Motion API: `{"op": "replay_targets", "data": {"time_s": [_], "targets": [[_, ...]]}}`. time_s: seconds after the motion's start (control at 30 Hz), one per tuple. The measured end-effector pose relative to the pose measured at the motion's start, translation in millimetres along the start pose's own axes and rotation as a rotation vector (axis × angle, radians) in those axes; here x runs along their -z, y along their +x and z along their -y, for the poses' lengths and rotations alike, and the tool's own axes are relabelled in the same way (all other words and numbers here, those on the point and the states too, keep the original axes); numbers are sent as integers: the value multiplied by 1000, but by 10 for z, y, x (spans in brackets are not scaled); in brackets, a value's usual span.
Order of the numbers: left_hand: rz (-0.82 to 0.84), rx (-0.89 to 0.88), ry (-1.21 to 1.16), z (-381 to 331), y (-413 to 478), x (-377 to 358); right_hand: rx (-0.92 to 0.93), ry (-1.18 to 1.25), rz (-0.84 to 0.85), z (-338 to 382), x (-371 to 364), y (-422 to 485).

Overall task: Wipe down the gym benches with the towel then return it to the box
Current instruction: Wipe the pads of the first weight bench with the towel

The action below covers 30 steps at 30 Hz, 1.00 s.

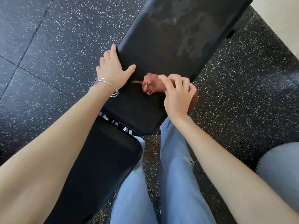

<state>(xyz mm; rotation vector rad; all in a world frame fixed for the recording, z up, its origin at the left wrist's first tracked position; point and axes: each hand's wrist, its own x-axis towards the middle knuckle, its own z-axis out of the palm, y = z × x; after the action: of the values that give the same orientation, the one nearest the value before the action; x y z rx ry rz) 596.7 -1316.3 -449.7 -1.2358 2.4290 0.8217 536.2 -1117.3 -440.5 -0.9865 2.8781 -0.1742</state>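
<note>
A black padded gym bench (161, 50) runs from the lower left to the upper right, in two pads with a gap between them. A crumpled reddish-brown towel (153, 84) lies on the longer pad near its right edge. My right hand (178, 96) covers part of the towel with curled fingers gripping it; more of the cloth shows below the hand at the pad's edge. My left hand (113, 68) rests flat on the pad's left edge, fingers spread, bracelets on the wrist. Faint streaks mark the pad farther up.
The shorter seat pad (103, 159) lies under my left forearm. My legs in light blue jeans (174, 167) stand beside the bench. Black speckled rubber flooring (48, 46) surrounds it. A pale wall (283, 18) meets the floor at the upper right. No box is in view.
</note>
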Motion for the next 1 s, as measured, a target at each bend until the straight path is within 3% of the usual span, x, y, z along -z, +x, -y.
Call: {"op": "replay_targets", "data": {"time_s": [0.13, 0.27, 0.33, 0.47, 0.63, 0.73, 0.8, 0.87, 1.0], "targets": [[-13, 43, -2, -172, 114, 23, 26, -57, 55, -381, 146, 948], [-27, 67, 7, -342, 237, 3, -309, 20, 1, -853, 299, 2030], [-37, 88, 7, -410, 290, 5, -352, 37, 52, -973, 342, 2244], [-36, 155, 17, -553, 324, 10, -168, 75, 70, -896, 344, 1752], [-3, 251, 31, -679, 353, 51, 47, 153, 231, -725, 295, 792], [-17, 273, 27, -730, 358, 56, 300, 61, 203, -920, 338, 1015], [-12, 284, 19, -733, 356, 62, 364, 7, 168, -1124, 379, 1439], [-4, 295, -9, -733, 376, 73, 229, -20, 123, -1340, 385, 1927], [18, 316, -11, -710, 420, 62, -215, 60, 65, -1389, 328, 2496]]}}
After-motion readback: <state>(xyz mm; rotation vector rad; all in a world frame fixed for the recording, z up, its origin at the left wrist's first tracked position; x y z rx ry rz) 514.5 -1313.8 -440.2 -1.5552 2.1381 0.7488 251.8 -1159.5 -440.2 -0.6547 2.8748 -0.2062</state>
